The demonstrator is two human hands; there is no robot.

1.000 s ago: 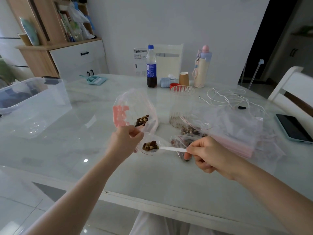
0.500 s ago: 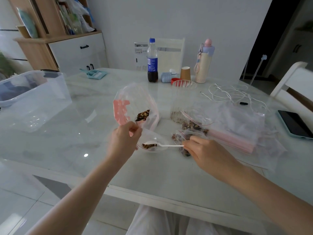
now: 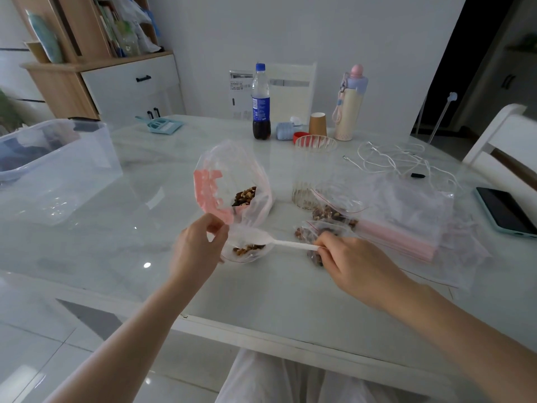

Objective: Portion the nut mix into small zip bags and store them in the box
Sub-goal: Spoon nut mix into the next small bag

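My left hand (image 3: 200,242) pinches the mouth of a small clear zip bag (image 3: 247,251) that holds a few nuts and rests on the table. My right hand (image 3: 348,260) grips the handle of a white plastic spoon (image 3: 279,242); its bowl sits over the small bag's opening. Behind stands the large nut-mix bag (image 3: 235,181) with a pink strip, nuts at its bottom. Two filled small bags (image 3: 328,213) lie to the right. The clear storage box (image 3: 52,167) stands at the far left.
A stack of unused zip bags (image 3: 406,216) lies right of the filled ones, with a phone (image 3: 505,210) beyond. A clear ribbed cup (image 3: 313,167), cola bottle (image 3: 261,103), paper cup (image 3: 317,125), pastel flask (image 3: 350,103) and white cables (image 3: 401,158) occupy the back. The table edge (image 3: 261,330) runs near me.
The spoon, loaded with nuts a second ago, has tipped them into the small bag and now looks empty. My right hand shifted slightly right along the handle.
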